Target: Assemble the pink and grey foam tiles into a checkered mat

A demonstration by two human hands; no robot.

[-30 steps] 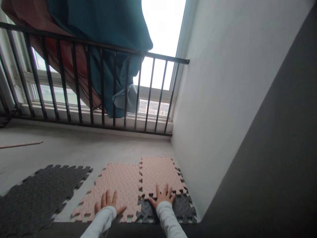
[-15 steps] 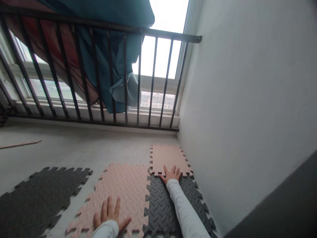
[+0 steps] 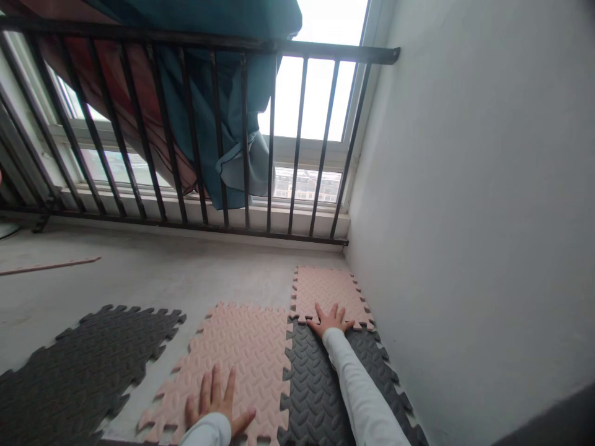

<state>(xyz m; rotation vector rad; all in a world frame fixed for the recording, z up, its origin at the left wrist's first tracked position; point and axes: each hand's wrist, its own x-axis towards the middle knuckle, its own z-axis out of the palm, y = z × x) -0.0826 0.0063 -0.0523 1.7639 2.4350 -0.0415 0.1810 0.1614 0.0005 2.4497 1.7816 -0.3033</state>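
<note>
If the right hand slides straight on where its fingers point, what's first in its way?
The right hand lies over the near edge of the far pink mat, so it would cross that first. Beyond come bare floor and then, apparently, the black railing; depth is unclear.

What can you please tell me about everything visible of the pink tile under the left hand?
The pink tile looks like foam, with a raised tread pattern and puzzle-style tabs along its edges. It lies flat on the grey floor. The left hand rests palm-down on its near part, fingers spread. Its right edge meets a dark tile; full interlocking is hard to tell.
</note>
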